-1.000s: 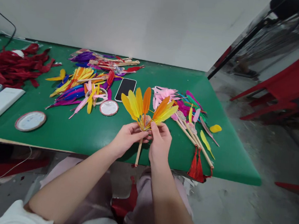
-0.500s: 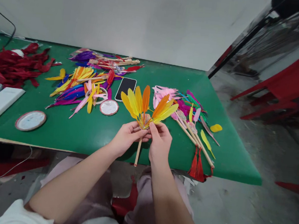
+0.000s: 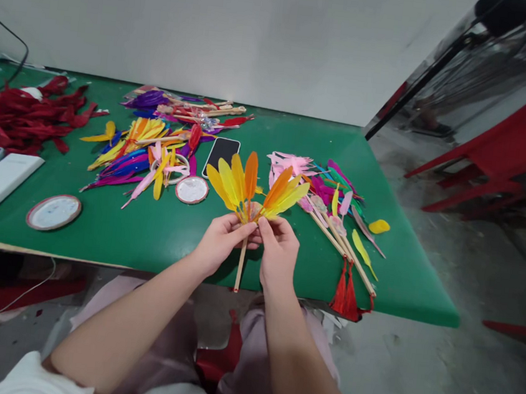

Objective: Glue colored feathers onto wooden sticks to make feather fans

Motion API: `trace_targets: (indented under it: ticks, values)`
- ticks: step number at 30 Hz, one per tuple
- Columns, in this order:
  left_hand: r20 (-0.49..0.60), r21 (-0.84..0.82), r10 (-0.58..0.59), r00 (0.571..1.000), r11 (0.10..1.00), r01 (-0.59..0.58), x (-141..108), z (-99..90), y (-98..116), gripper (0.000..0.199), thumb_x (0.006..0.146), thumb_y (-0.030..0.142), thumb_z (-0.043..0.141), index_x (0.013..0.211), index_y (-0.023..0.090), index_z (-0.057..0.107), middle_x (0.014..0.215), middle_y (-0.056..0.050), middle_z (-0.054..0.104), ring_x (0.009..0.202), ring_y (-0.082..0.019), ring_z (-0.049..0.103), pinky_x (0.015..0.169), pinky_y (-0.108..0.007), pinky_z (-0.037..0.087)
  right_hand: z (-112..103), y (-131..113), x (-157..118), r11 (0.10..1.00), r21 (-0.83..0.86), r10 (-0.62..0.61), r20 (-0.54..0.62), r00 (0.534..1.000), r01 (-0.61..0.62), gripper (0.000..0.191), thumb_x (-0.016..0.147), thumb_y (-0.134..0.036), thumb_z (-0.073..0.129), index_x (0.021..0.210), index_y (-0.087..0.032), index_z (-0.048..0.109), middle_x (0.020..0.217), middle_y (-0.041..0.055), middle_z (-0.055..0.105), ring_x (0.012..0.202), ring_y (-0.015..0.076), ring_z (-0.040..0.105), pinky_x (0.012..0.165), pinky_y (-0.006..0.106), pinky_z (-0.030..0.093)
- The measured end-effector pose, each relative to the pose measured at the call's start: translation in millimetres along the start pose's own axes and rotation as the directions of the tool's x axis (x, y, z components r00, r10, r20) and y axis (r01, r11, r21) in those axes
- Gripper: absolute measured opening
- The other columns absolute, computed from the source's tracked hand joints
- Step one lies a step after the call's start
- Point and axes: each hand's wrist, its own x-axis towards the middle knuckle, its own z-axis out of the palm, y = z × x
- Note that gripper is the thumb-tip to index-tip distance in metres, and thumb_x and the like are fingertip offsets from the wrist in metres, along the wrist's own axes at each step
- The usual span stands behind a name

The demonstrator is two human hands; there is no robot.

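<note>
Between my two hands is a feather fan (image 3: pixel 250 180) with yellow and orange feathers spread out above a thin wooden handle (image 3: pixel 240 267). My left hand (image 3: pixel 223 241) is closed on the fan's base from the left, thumb on top. My right hand (image 3: pixel 280 249) pinches the base of the feathers from the right, its thumb beside the left one. The fingers hide most of the joint where feathers and handle meet. To the right lie other wooden-handled fans with pink feathers (image 3: pixel 289 165) and red tassels (image 3: pixel 345 293).
A phone (image 3: pixel 220 155) and a round white lid (image 3: pixel 191 189) lie behind my hands on the green table (image 3: pixel 121 242). Colourful feathers (image 3: pixel 128 161) are heaped left, with dark red strips (image 3: pixel 32 113), a white power bank (image 3: pixel 1 183) and another lid (image 3: pixel 54 211). A red chair (image 3: pixel 512 148) stands right.
The fan and both hands have shifted slightly to the left and down. Both hands keep their hold near the feather bases.
</note>
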Motion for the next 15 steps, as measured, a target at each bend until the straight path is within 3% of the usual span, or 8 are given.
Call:
trace_targets:
  ticks: [15]
  values:
    - [-0.018,-0.016,-0.030,0.999,0.999,0.030,0.0,4.6,-1.6,0.030,0.064,0.032,0.068,0.085,0.011,0.060,0.067,-0.003,0.066,0.058,-0.012,0.063,0.054,-0.021,0.053,1.7,-0.6,-0.6,0.996,0.055,0.073,-0.011,0.997,-0.072,0.020,0.065,-0.030,0.068,0.077,-0.017,0.059,0.074,-0.0023,0.064,0.059,0.0080,0.059,0.050,0.018,0.049]
